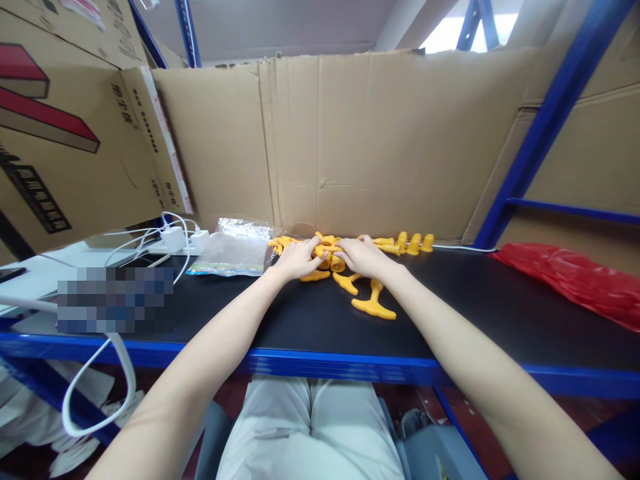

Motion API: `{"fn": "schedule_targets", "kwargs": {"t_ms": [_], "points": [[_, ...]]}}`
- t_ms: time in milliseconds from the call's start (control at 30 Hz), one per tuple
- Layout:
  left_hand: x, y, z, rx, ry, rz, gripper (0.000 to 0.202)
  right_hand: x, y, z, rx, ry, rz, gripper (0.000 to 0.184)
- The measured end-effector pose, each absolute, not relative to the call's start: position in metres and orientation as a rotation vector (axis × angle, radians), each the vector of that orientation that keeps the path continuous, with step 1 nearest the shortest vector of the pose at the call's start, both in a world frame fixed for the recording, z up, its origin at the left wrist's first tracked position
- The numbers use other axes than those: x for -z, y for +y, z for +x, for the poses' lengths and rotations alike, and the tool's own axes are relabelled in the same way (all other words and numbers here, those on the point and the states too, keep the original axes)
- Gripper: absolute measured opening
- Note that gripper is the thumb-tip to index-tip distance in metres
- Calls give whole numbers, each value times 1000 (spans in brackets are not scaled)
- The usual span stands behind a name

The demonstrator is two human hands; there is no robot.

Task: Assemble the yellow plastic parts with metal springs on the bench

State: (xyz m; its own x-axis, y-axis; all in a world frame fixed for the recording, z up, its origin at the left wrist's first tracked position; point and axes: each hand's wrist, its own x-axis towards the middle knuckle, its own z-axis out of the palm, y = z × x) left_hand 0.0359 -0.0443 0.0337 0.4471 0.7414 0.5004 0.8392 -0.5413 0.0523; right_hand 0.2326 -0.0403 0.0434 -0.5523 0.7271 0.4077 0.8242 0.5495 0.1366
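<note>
On the black tabletop, both hands meet at a heap of yellow plastic pieces. My left hand (296,259) has its fingers and thumb closed on a yellow piece (320,251) at the heap's middle. From the other side, my right hand (364,256) curls over yellow parts, its fingertips partly hidden among them. Between the hands a round hollow end (338,264) faces me. Closer to me lie a T-shaped yellow piece (374,308) and another curved handle (345,283). Several small yellow cups (415,244) stand upright to the right.
Left of the heap lies a clear plastic bag (233,250). White chargers with cables (173,239) and a phone are beyond it. A red plastic bag (570,277) lies at the right. Cardboard (390,147) walls the back, and a blue rail (340,363) edges the front.
</note>
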Motion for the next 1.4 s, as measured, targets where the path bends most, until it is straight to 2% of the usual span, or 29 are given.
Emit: {"fn": "schedule_targets", "kwargs": {"t_ms": [233,400,533,633,833,1067,1300,1400], "points": [[-37,-46,32,811,-1365,-2523,44,-45,-43,231,369,-2459,-1263,28],[-36,-41,28,923,-1370,-2744,44,-45,-41,233,584,-2430,-1183,25],[-33,-36,30,875,-1449,-2673,34,-45,-43,233,719,-2428,-1114,23],[-33,-37,32,787,-1472,-2567,28,-43,-44,232,668,-2464,-1189,21],[-36,-41,35,731,-1501,-2454,32,-43,-44,229,526,-2542,-1315,16],[-34,-37,34,953,-1569,-2525,26,-46,-46,231,773,-2429,-1202,17],[-36,-42,35,791,-1570,-2405,29,-44,-41,233,526,-2542,-1253,14],[-37,-43,35,760,-1539,-2406,29,-45,-41,232,551,-2566,-1290,14]]}}
